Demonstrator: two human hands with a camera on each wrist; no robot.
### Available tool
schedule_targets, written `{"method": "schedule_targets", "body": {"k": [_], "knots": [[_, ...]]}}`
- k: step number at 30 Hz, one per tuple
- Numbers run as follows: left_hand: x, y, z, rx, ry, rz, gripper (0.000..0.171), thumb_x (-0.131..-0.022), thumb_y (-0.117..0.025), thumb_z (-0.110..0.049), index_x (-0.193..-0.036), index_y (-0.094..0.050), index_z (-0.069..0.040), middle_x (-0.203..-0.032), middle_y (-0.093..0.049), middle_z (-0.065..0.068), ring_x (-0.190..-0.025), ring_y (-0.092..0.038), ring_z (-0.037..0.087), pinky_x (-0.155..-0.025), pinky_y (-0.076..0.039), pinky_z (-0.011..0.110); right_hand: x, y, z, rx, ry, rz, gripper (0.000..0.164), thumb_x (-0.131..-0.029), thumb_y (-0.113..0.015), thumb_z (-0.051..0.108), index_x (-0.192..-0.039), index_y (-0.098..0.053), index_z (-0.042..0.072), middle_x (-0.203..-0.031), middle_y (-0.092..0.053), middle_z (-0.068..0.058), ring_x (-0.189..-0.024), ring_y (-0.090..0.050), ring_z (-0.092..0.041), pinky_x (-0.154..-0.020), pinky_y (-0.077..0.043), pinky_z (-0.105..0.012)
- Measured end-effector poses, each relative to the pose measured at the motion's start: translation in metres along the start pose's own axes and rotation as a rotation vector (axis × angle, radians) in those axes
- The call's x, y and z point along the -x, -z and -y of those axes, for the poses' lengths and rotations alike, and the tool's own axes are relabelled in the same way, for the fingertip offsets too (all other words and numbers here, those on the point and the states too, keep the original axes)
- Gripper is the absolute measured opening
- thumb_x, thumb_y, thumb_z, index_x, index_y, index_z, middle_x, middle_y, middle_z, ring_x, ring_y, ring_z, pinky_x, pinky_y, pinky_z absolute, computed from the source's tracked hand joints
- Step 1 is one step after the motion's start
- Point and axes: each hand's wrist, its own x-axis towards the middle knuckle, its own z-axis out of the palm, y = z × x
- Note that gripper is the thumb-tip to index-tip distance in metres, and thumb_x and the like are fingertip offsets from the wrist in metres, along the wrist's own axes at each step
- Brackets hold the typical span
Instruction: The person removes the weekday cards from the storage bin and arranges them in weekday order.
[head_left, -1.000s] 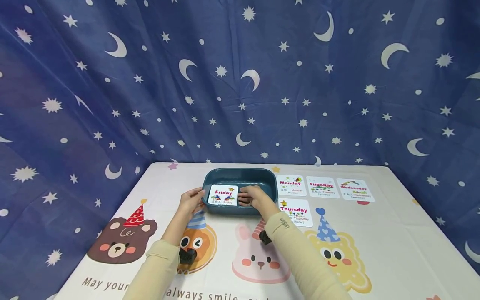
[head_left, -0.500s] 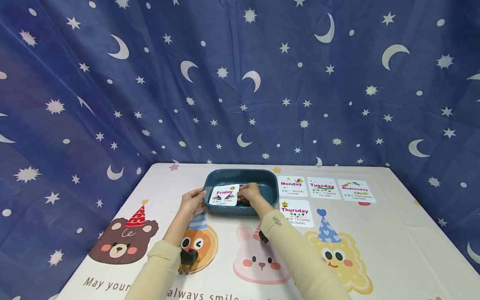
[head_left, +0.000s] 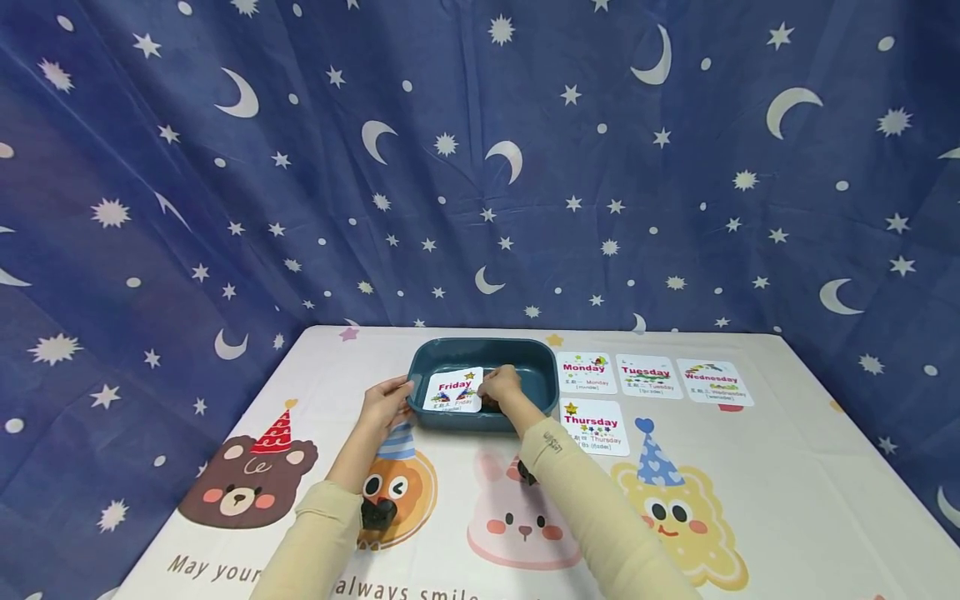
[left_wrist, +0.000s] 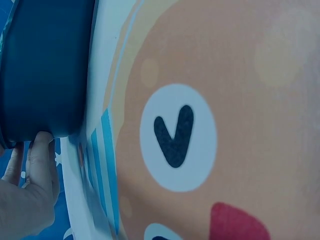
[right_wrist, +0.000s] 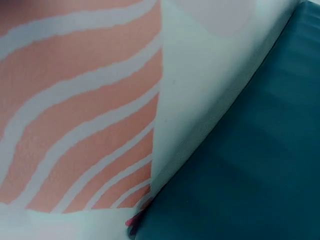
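Note:
A dark teal plastic box [head_left: 540, 379] sits near the far side of the table. My left hand [head_left: 384, 404] holds its left end; in the left wrist view the fingertips [left_wrist: 44, 136] press on the end wall. Inside the box, my right hand [head_left: 504, 387] pinches the right edge of a white card printed "Friday" [head_left: 453, 388], which is slightly tilted. The right fingertips partly cover that edge. In the right wrist view only the outer wall of the box and the tablecloth show, with the hand itself out of sight.
Right of the box lie the Monday card [head_left: 587, 372], Tuesday card [head_left: 649, 377] and Wednesday card [head_left: 715, 382] in a row. Below Monday lies the Thursday card [head_left: 595, 427], close to the right sleeve. A starry blue curtain [head_left: 480, 167] hangs behind the cartoon-print tablecloth [head_left: 810, 483].
My right fingers have gone from lying straight beside the Friday card to pinching its right edge. The card has tilted and shifted slightly right. The left hand stays at the box end.

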Motion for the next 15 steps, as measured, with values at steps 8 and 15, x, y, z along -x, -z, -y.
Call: {"method": "schedule_targets", "body": {"k": [8, 15], "knots": [[0.001, 0.0, 0.001, -0.002, -0.008, -0.002, 0.043, -0.095, -0.054, -0.014, -0.134, -0.047, 0.004, -0.129, -0.049, 0.027, -0.082, -0.062, 0.014, -0.083, -0.057, 0.031, -0.03, -0.001, -0.02, -0.103, 0.049, 0.027, 0.011, -0.074, -0.066, -0.004, -0.085, -0.065, -0.002, -0.065, -0.061, -0.01, -0.05, -0.053, -0.015, -0.051, -0.052, -0.028], [-0.001, 0.0, 0.001, -0.002, -0.008, -0.003, 0.042, -0.096, -0.054, -0.014, -0.134, -0.047, 0.003, -0.13, -0.049, 0.027, -0.084, -0.063, 0.015, -0.083, -0.057, 0.031, -0.003, 0.011, -0.006, -0.201, -0.055, 0.099, 0.023, -0.081, -0.056, -0.004, -0.104, -0.057, -0.007, -0.07, -0.051, -0.008, -0.05, -0.046, -0.011, -0.046, -0.048, -0.018]]}}
